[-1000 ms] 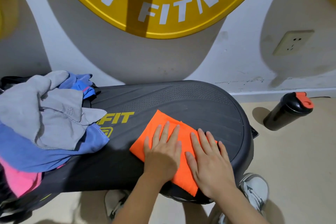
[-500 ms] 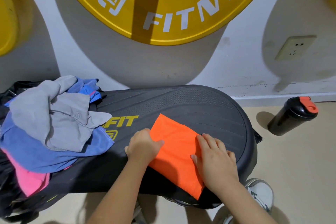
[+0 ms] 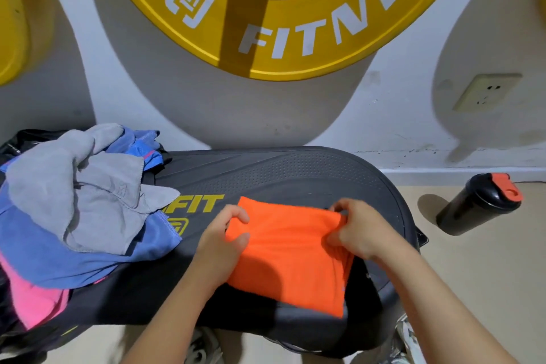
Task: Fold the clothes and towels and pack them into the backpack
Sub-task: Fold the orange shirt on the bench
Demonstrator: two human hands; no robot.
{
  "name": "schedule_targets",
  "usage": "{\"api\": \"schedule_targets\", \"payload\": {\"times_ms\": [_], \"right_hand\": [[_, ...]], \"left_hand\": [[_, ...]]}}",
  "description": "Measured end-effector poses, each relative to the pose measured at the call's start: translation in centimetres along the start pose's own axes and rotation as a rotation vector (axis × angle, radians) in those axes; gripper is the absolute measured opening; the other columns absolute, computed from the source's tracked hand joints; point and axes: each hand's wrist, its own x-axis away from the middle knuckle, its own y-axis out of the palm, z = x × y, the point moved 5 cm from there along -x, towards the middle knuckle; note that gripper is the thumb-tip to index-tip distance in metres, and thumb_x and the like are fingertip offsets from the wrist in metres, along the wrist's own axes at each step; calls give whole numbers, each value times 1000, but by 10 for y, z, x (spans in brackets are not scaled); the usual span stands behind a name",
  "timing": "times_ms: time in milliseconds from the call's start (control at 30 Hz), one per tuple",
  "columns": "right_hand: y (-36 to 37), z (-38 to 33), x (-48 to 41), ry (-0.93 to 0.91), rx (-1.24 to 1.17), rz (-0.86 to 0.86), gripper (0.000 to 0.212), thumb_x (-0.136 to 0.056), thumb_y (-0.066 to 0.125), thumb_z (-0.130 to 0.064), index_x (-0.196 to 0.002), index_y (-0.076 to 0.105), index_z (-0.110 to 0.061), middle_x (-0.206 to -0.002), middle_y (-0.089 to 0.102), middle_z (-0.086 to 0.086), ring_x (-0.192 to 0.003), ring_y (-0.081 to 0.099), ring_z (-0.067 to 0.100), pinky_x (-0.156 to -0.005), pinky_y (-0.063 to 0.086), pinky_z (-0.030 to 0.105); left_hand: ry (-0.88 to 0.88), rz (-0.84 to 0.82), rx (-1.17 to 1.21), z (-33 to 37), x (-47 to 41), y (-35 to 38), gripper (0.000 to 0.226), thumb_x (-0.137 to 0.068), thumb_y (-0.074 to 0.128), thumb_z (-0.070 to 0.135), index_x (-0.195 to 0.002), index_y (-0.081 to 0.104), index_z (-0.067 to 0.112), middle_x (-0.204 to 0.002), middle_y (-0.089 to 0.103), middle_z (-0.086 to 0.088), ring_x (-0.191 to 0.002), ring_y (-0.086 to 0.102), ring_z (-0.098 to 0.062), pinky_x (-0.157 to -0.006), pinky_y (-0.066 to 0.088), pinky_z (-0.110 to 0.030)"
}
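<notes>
Orange towel (image 3: 289,257), folded, lies on the dark surface (image 3: 295,174), its left edge pinched by the left hand (image 3: 221,239), its right edge gripped by the right hand (image 3: 360,230). Yellow "FIT" lettering (image 3: 201,204) is printed just left of the hands.

I see a plain bright orange towel (image 3: 292,251). The board (image 3: 295,174) is black, with yellow letters and a band of fine dots. The grey cloth (image 3: 88,195) is plain, the blue cloth (image 3: 44,254) has paler stitching along an edge, and the pink cloth (image 3: 32,301) is plain. The wall (image 3: 399,115) is white with grey curved shapes and a yellow disc (image 3: 295,23) lettered in white. The bottle (image 3: 472,210) is black, its lid (image 3: 506,185) orange-red. The floor (image 3: 472,289) is beige.
</notes>
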Motion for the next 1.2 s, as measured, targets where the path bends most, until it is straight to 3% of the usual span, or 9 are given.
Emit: {"api": "schedule_targets", "payload": {"times_ms": [133, 267, 333, 500, 733, 900, 1033, 1133, 1200], "right_hand": [[-19, -57, -26, -162, 42, 115, 35, -72, 65, -17, -105, 53, -26, -90, 64, -1, -92, 61, 24, -74, 46, 30], [40, -107, -11, -561, 384, 388, 59, -85, 49, -16, -143, 39, -16, -141, 46, 14, -137, 36, 34, -104, 40, 47], [88, -109, -3, -744, 426, 300, 55, -85, 43, -27, -141, 45, -25, -145, 46, 10, -138, 38, 31, -106, 36, 50], [144, -84, -12, -700, 676, 8, 55, -88, 23, -53, -137, 46, -41, -146, 47, 2, -135, 44, 24, -107, 31, 53], [147, -78, 1, -912, 754, -3, 48, -94, 31, -53, -136, 48, -39, -142, 51, -1, -130, 50, 23, -101, 40, 53], [146, -79, 3, -939, 742, -55, 47, -95, 32, -52, -138, 43, -38, -146, 47, -1, -133, 46, 24, -103, 40, 52], [134, -80, -9, -805, 710, -3, 54, -92, 25, -56, -138, 47, -38, -147, 45, 1, -137, 41, 23, -107, 32, 53], [121, -74, -22, -663, 641, 42, 73, -84, -1, -60, -150, 22, -39, -161, 12, -3, -149, 9, 18, -116, 9, 52], [118, -70, -24, -616, 588, 62, 77, -80, -9, -59, -152, 11, -38, -162, 2, -5, -149, 1, 17, -117, 5, 49]], "left_hand": [[-76, 276, 155, -14, 46, -6, 36, -85, 65, 1, -94, 68, 35, -97, 67, 15, -91, 56, 8, -77, 35, -1], [-257, 326, -29, -44, 67, -1, 67, -79, 64, -9, -138, 47, 18, -135, 42, -10, -122, 45, -22, -101, 31, -26], [-334, 351, -58, -48, 72, -1, 77, -76, 65, -10, -144, 37, 15, -142, 34, -16, -127, 42, -30, -103, 31, -32], [-364, 411, -93, -49, 86, -3, 86, -77, 67, -6, -149, 29, 22, -144, 32, -12, -127, 42, -31, -98, 35, -35], [-411, 454, 294, -58, 110, 2, 90, -70, 75, -6, -140, 41, 39, -123, 53, 3, -108, 58, -23, -89, 48, -41], [-447, 199, 944, -72, 107, 8, 63, -40, 60, -11, -88, 79, 27, -101, 71, -16, -73, 64, -18, -72, 51, -37], [-240, 241, 499, -65, 103, -8, 68, -73, 50, -25, -92, 75, 35, -126, 61, -16, -88, 67, -6, -73, 49, -9], [-76, 217, 4, -58, 96, -21, 74, -62, 41, 5, -93, 60, 69, -123, 58, 15, -102, 58, 4, -82, 38, 0], [7, 158, -220, -58, 90, -28, 75, -59, 42, 11, -103, 45, 73, -112, 58, 21, -103, 53, 2, -79, 34, 3]]}}
